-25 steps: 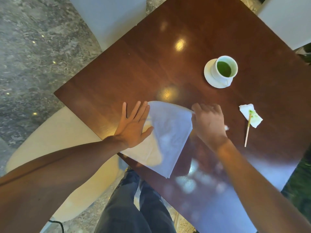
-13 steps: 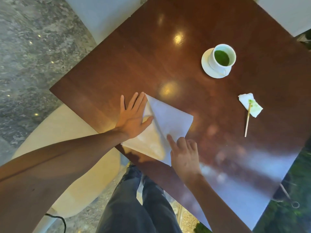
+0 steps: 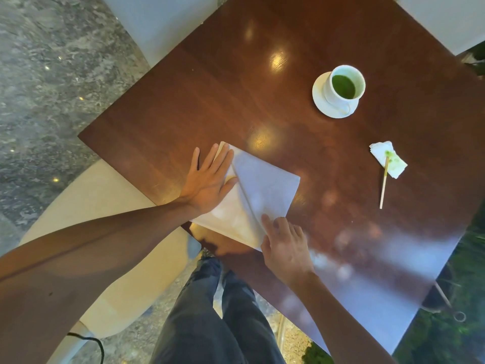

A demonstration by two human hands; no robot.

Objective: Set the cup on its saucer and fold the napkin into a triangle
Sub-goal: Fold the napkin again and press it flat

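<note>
A white napkin [image 3: 265, 190] lies near the front edge of the dark wooden table [image 3: 236, 88], with a raised diagonal fold line running across it. My left hand [image 3: 210, 179] rests flat on its left part, fingers spread. My right hand [image 3: 286, 245] is at the napkin's near corner, with the index finger on top and the thumb at the edge, gripping the layers there. A white cup [image 3: 343, 86] of green drink stands on its white saucer [image 3: 319, 99] at the far right, well away from both hands.
A crumpled, green-stained tissue [image 3: 391, 160] and a thin wooden stick [image 3: 384, 185] lie at the right. A beige chair seat [image 3: 105, 195] sits below the table's left edge, and a white chair [image 3: 162, 19] stands beyond. My legs are under the near corner.
My right hand brought the napkin's far-right corner over to its near corner, folding the sheet across. It has stayed there for the last half second. My left hand kept pressing.
</note>
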